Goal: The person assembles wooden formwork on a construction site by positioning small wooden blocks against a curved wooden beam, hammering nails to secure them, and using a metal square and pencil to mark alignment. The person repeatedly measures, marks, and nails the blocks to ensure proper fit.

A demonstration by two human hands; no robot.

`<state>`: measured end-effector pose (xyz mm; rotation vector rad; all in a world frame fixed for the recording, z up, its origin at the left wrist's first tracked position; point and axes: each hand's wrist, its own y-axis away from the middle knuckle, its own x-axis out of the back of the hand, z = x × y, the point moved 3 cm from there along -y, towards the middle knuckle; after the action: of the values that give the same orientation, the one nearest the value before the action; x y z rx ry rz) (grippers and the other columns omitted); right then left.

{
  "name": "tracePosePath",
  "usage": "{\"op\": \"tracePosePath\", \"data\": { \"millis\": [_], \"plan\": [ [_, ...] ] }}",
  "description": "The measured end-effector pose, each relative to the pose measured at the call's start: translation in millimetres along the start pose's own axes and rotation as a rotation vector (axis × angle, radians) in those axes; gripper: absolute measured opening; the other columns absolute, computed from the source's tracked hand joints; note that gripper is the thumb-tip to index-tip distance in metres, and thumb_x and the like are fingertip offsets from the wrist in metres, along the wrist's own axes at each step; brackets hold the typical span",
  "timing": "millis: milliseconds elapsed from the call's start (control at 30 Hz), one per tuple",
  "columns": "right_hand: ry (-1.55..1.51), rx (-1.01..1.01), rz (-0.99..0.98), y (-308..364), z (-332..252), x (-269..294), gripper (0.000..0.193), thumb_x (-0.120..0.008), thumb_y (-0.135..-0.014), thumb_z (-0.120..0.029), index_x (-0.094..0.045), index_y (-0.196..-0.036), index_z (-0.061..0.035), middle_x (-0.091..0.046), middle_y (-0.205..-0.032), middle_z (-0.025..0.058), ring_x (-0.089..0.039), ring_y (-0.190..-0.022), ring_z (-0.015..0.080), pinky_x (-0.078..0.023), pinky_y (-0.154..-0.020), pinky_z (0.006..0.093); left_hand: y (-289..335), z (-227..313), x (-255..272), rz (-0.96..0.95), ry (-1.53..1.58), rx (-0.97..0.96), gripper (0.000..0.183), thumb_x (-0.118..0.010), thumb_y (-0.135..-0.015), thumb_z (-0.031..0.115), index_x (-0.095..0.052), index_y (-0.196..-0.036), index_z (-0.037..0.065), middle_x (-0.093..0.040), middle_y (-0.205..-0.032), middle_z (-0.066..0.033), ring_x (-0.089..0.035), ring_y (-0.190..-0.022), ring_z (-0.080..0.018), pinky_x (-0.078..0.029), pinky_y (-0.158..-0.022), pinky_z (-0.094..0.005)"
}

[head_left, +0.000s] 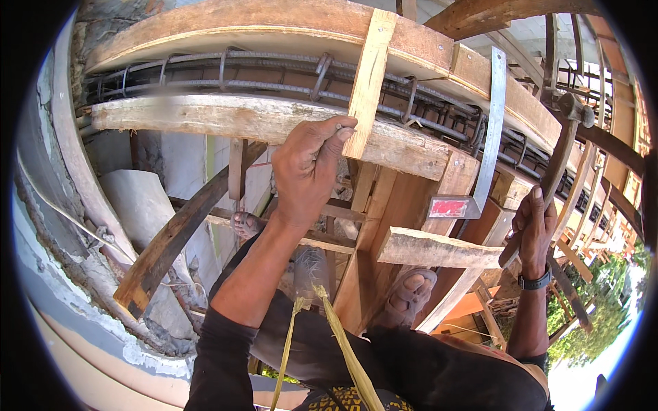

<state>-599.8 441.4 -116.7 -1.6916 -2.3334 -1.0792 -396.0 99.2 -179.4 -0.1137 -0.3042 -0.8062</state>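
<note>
My left hand (312,161) is closed in a pinch, thumb and forefinger at the lower end of a short pale wooden batten (371,75). Whatever sits between those fingertips is too small to make out. The batten lies across two long formwork boards, the far board (274,17) and the near board (226,116). Between the boards runs a steel rebar cage (274,60) with stirrups. Off to the right, my right hand (534,222) grips a claw hammer (563,147) by its handle, head up and away from the batten.
A try square (492,130) leans across the boards right of the batten. A loose wooden plank (439,248) juts out near my right hand. My sandaled foot (413,291) stands among timber below. A dark curved timber (185,233) slants at left, beside a rough concrete wall edge (89,171).
</note>
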Motion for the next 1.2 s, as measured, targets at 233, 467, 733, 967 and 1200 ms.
{"op": "tracePosePath", "data": {
  "millis": [233, 467, 733, 967, 1200],
  "plan": [
    [-0.027, 0.273, -0.323, 43.0, -43.7, -52.2, 0.028, -0.055, -0.105, -0.029, -0.057, -0.107, -0.0007, -0.05, -0.069, 0.0, -0.045, -0.055, 0.0061, -0.039, -0.049, 0.0227, 2.3, -1.3, 0.5, 0.001, -0.012, -0.045, 0.014, -0.067, -0.098, 0.01, -0.074, -0.108, 0.003, -0.074, -0.098, -0.0075, -0.066, -0.088, -0.0112, -0.052, -0.081, -0.026],
    [0.039, 0.374, -0.515, 69.3, -58.9, -75.8, 0.039, -0.063, -0.099, -0.021, -0.055, -0.124, 0.0071, -0.062, -0.075, 0.0026, -0.055, -0.059, 0.0069, -0.044, -0.055, 0.0221, 2.9, 1.0, 1.5, 0.0, -0.025, -0.09, 0.014, -0.068, -0.097, 0.008, -0.074, -0.108, 0.002, -0.074, -0.097, -0.008, -0.066, -0.087, -0.0111, -0.052, -0.078, -0.0268],
    [0.192, 0.388, -0.544, 74.0, -67.0, -80.6, 0.034, -0.069, -0.095, -0.021, -0.061, -0.118, 0.0036, -0.065, -0.078, 0.0051, -0.058, -0.065, 0.0104, -0.047, -0.06, 0.0264, 0.4, -0.3, 2.3, -0.006, -0.045, -0.14, 0.014, -0.069, -0.096, 0.008, -0.075, -0.107, 0.002, -0.074, -0.095, -0.0074, -0.066, -0.083, -0.0114, -0.052, -0.075, -0.0258],
    [0.213, 0.303, -0.527, 75.7, -70.3, -82.6, 0.036, -0.068, -0.096, -0.024, -0.061, -0.118, 0.0027, -0.066, -0.08, 0.0068, -0.061, -0.068, 0.013, -0.049, -0.064, 0.0284, -0.6, 1.2, -1.7, -0.018, -0.099, -0.136, 0.015, -0.071, -0.095, 0.007, -0.076, -0.108, 0.003, -0.073, -0.094, -0.0075, -0.065, -0.084, -0.011, -0.051, -0.073, -0.0253],
    [0.381, 0.418, -0.609, 76.6, -78.8, -96.9, 0.045, -0.06, -0.101, -0.039, -0.061, -0.115, 0.0036, -0.059, -0.074, 0.005, -0.053, -0.058, 0.0124, -0.043, -0.058, 0.0294, -3.1, -0.6, -5.7, 0.025, -0.062, -0.187, 0.016, -0.074, -0.088, 0.005, -0.077, -0.103, 0.004, -0.074, -0.093, -0.0117, -0.066, -0.081, -0.0236, -0.053, -0.072, -0.0345]
  ]
}}
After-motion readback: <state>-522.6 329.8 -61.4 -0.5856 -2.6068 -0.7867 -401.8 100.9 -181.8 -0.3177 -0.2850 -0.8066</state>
